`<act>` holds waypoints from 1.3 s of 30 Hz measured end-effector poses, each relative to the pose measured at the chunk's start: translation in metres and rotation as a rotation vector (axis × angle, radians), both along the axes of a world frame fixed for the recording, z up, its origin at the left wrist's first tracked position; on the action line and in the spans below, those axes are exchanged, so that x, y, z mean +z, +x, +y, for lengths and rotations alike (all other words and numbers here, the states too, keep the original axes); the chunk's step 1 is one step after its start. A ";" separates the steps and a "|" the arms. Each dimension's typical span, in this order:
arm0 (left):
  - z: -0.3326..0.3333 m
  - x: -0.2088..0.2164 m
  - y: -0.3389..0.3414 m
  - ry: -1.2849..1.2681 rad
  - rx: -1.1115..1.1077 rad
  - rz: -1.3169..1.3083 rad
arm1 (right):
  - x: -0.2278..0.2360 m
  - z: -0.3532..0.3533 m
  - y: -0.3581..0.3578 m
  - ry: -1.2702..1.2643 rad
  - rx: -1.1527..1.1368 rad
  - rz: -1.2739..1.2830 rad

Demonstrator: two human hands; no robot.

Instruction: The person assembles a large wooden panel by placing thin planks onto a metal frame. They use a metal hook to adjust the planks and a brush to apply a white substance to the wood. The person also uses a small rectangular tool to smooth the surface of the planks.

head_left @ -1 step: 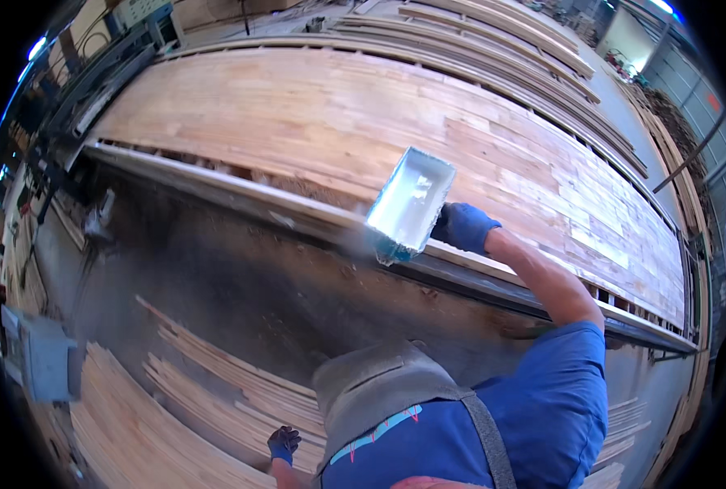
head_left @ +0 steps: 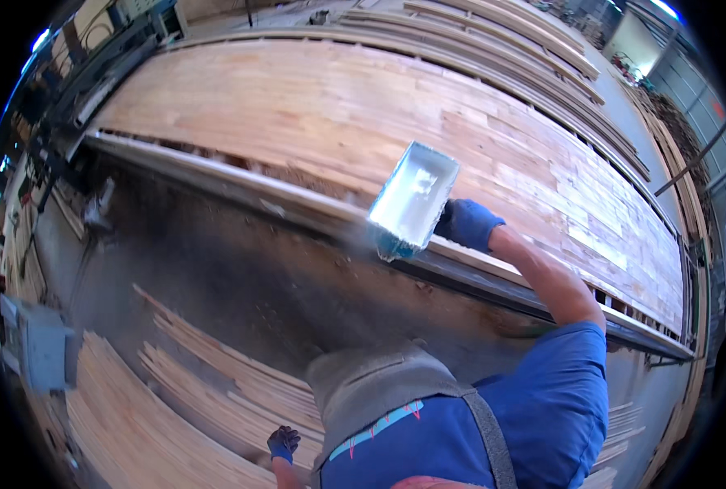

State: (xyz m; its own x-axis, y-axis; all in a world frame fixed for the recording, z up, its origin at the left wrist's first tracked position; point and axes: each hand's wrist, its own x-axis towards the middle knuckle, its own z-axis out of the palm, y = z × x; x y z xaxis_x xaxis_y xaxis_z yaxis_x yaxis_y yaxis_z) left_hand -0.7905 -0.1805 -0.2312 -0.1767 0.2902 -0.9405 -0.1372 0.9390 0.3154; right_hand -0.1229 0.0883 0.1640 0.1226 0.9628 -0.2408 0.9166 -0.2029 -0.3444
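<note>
My right hand (head_left: pixel 473 223), in a blue and dark work glove, grips a rectangular, open-topped container (head_left: pixel 414 200) by its right side. White liquid lies inside it, and white residue coats its teal rim and lower end. The container hangs tilted over the near edge of a long wooden panel (head_left: pixel 281 98) made of many joined strips. Wet, whitish shine covers the panel's right part. Down by my left side, my gloved left hand (head_left: pixel 284 442) hangs with loosely bent fingers, nothing visible in it, above long wooden strips (head_left: pixel 216 383).
A rail (head_left: pixel 240 178) runs along the panel's near side. Long boards (head_left: pixel 493 61) lie stacked beyond it. Dark machinery (head_left: pixel 57 155) stands at the left end, and a grey box (head_left: pixel 41 346) at lower left. More timber (head_left: pixel 673 138) lines the right wall.
</note>
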 end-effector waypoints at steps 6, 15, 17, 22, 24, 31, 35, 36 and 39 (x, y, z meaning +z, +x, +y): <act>-0.173 -0.010 0.157 0.211 0.154 -0.051 | 0.010 -0.150 0.133 -0.108 0.056 -0.027; -0.218 0.070 0.360 0.742 -0.143 -0.087 | -0.010 -0.394 0.332 0.003 0.101 -0.114; -0.261 0.049 0.374 0.663 0.082 -0.341 | -0.018 -0.446 0.378 0.108 0.146 -0.063; -0.472 0.000 0.438 0.411 -0.034 -0.088 | 0.004 -0.565 0.473 -0.040 0.125 -0.091; -0.592 -0.032 0.441 0.141 0.083 -0.238 | 0.011 -0.598 0.497 -0.072 0.089 -0.030; -0.821 -0.018 0.616 -0.051 0.267 -0.061 | 0.007 -0.766 0.641 -0.039 0.046 0.011; -0.842 0.009 0.725 0.260 -0.061 -0.033 | 0.017 -0.862 0.727 -0.174 0.056 0.025; -0.831 0.008 0.749 0.334 -0.083 -0.113 | 0.010 -0.889 0.752 -0.154 0.056 -0.012; -0.819 0.060 0.843 0.502 -0.115 -0.049 | 0.005 -0.966 0.820 -0.139 -0.017 0.025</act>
